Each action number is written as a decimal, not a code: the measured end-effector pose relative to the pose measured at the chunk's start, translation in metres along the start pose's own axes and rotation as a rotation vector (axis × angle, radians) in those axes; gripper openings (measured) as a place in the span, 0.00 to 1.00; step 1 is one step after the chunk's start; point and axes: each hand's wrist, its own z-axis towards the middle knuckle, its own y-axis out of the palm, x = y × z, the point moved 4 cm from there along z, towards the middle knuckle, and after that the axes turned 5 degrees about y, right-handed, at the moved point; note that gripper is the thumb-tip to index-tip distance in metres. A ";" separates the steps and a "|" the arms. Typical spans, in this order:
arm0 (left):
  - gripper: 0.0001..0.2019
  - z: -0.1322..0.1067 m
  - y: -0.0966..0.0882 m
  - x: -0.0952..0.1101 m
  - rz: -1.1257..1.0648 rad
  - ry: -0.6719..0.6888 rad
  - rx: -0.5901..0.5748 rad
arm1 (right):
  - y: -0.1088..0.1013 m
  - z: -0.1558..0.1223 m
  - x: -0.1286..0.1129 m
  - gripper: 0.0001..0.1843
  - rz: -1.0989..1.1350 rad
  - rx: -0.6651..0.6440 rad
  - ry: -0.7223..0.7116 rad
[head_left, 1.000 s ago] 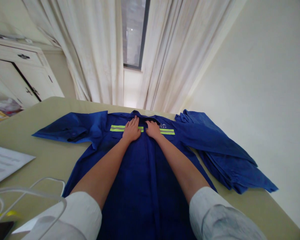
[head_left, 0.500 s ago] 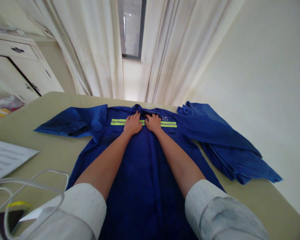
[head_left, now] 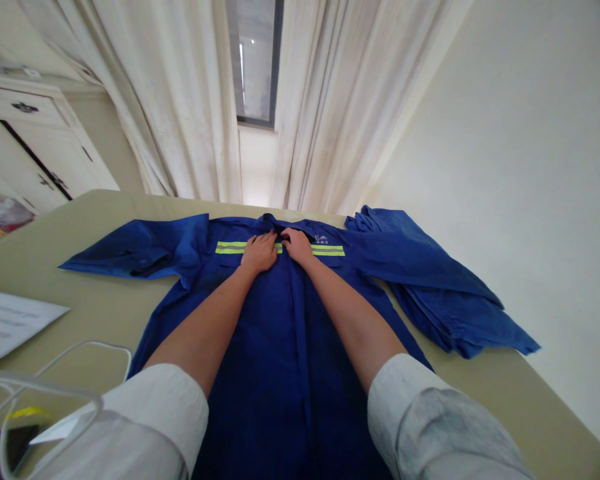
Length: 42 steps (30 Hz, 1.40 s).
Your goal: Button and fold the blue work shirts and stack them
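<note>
A dark blue work jacket (head_left: pixel 260 333) lies spread front side up, its sleeves out to both sides and a yellow-green reflective strip (head_left: pixel 329 251) across the chest. My left hand (head_left: pixel 260 251) rests on the cloth just left of the front opening below the collar (head_left: pixel 269 221), fingers stretched forward. On the other side of the opening, my right hand (head_left: pixel 298 246) is curled, with thumb and fingers pinching the jacket's front edge. The two hands nearly touch. A small white emblem (head_left: pixel 321 240) shows beside my right hand.
The jacket lies on a pale green table (head_left: pixel 100 307). Another folded blue garment (head_left: pixel 430 320) sits under the right sleeve. At left are a printed sheet (head_left: pixel 15 323), a white cable (head_left: pixel 95 344) and a dark object (head_left: pixel 7 447). Curtains (head_left: pixel 180 100) hang behind the table.
My right hand has gone from lying flatter on the chest to a curled pinch at the front edge. My left hand stays beside the opening. The view has shifted slightly.
</note>
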 end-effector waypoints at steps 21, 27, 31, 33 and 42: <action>0.24 0.003 -0.001 0.003 0.006 0.145 -0.077 | -0.019 -0.029 -0.005 0.17 -0.064 -0.051 -0.221; 0.27 0.004 0.001 0.002 -0.026 0.095 -0.098 | -0.037 -0.124 -0.016 0.12 0.016 -0.183 -0.378; 0.34 0.003 0.000 0.005 -0.014 0.109 -0.100 | -0.065 -0.234 -0.034 0.12 0.064 -0.188 -0.619; 0.35 0.002 0.000 0.006 -0.002 0.111 -0.110 | -0.076 -0.295 -0.048 0.09 0.075 -0.152 -0.712; 0.32 -0.001 -0.019 0.023 0.099 0.092 -0.126 | -0.075 -0.480 -0.092 0.14 0.118 0.003 -0.709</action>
